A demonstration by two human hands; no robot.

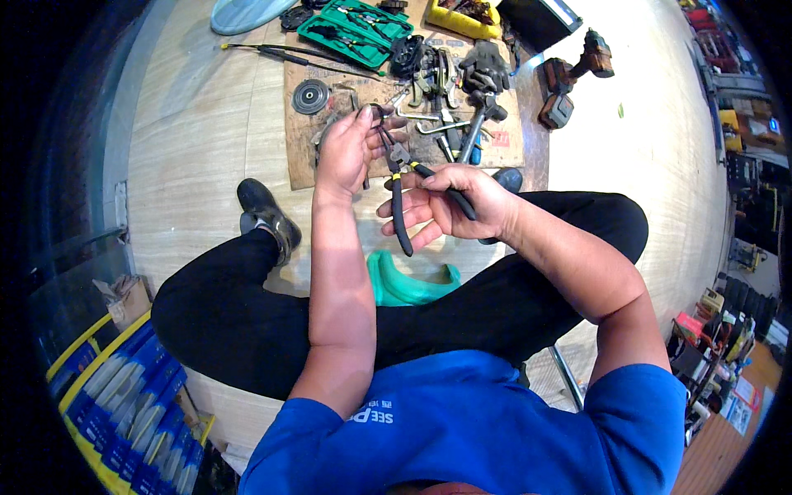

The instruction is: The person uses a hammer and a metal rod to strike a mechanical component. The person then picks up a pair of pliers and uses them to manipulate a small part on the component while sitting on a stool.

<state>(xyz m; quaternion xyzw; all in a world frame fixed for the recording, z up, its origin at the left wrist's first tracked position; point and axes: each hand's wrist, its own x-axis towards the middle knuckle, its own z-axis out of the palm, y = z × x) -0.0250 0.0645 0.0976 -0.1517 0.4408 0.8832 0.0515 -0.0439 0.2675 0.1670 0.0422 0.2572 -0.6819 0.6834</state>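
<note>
My right hand holds a pair of pliers with black grips and yellow bands. One handle lies between the thumb and the palm; the other rests against the spread fingers, and the handles stand wide apart. The slim jaws point up and left to my left hand. There, the thumb and fingers close on a small, thin dark piece, whose shape is partly hidden by the fingers. The plier tips are close beside it; whether they touch I cannot tell.
Cardboard on the floor bears a round black disc, several wrenches and levers, a hammer and dark gloves. Behind are a green tool case, a yellow tray and cables. Cordless tools stand right; a green stool is below my hands.
</note>
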